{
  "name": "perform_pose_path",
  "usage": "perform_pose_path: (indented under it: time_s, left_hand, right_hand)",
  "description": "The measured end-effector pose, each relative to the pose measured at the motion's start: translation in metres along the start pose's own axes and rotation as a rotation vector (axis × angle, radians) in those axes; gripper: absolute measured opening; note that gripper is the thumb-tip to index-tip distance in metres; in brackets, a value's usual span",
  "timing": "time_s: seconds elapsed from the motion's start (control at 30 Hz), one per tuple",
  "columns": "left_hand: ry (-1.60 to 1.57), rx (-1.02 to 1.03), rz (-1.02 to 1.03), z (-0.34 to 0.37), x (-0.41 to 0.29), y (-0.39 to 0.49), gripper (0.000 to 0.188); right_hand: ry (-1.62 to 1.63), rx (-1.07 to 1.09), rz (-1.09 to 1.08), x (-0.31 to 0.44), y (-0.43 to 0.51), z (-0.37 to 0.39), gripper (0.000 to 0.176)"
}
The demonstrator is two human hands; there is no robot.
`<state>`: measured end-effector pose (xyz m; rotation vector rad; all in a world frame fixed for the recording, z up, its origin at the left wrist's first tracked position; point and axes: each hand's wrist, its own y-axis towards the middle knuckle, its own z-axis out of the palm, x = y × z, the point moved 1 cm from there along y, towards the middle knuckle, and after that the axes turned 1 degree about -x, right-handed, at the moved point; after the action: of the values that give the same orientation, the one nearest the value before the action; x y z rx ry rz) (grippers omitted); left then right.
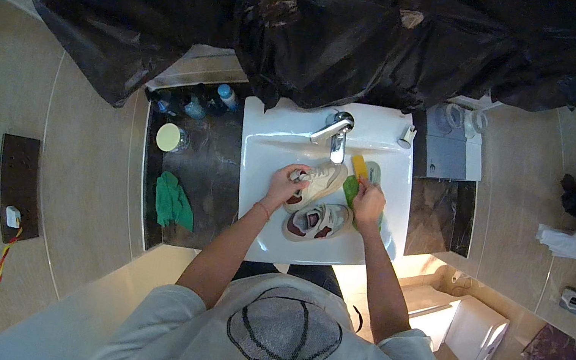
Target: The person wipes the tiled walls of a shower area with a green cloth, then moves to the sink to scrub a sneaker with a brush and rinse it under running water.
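Observation:
My left hand (285,183) grips the heel end of a light-coloured sneaker (326,180) in the white washbasin (258,166), below the chrome faucet (339,131). The sneaker's toe points up and right, close to the spout. A second sneaker (328,223) with dark red patches lies nearer to me, its opening facing up. My right hand (370,200) holds a small yellow object (359,166), whose kind I cannot tell. Under and beside that hand lies something green (350,190) in the basin's right side, partly hidden by my fingers.
Left on the dark counter (213,178) are a green cloth (174,201), a jar with a pale lid (168,137) and several bottles, one blue-capped (226,95). A grey box (449,155) stands right of the basin. Black plastic sheeting (325,36) hangs over the back.

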<state>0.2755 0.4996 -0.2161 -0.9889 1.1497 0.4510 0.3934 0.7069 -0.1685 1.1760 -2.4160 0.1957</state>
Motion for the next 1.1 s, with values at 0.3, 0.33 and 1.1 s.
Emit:
perform_pose_path:
  time_s: [0.3, 0.33, 1.1]
  left_hand:
    - [0.719, 0.026, 0.520, 0.006, -0.034, -0.044, 0.059]
    - [0.649, 0.047, 0.466, 0.006, -0.036, -0.043, 0.059]
    - [0.400, 0.006, 0.237, 0.010, -0.010, -0.024, 0.056]
  right_hand:
    - [0.355, 0.004, -0.041, 0.040, -0.057, 0.011, 0.020]
    - [0.357, -0.017, -0.028, 0.039, -0.052, 0.016, 0.020]
    - [0.083, 0.049, -0.151, 0.008, -0.009, 0.003, 0.024]
